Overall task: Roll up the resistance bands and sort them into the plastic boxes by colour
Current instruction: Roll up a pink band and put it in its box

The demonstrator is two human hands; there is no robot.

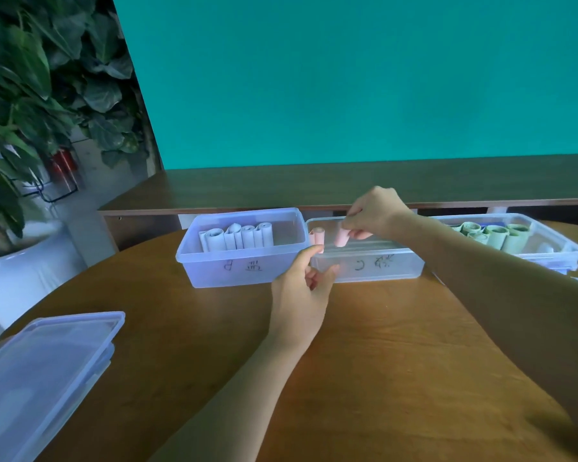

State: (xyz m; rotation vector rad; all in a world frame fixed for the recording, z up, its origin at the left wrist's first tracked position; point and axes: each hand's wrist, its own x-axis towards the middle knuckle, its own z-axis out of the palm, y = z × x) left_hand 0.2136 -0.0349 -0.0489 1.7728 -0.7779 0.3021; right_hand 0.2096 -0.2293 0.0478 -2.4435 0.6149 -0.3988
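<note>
While my right hand [371,211] is pinching a soft, light pink roll [341,237] by its top above the middle box [367,268], near the table's far edge, my left hand [301,285] is steadying the box front, fingers loosely curled; I am squeezing gently, lest the roll unwind.

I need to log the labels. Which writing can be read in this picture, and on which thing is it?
Left clear plastic box with pale rolls: dark handwritten marks on its front wall, not legible.
Middle clear plastic box with pink rolls: dark handwritten marks on its front wall, not legible.
No other text shows.
</note>
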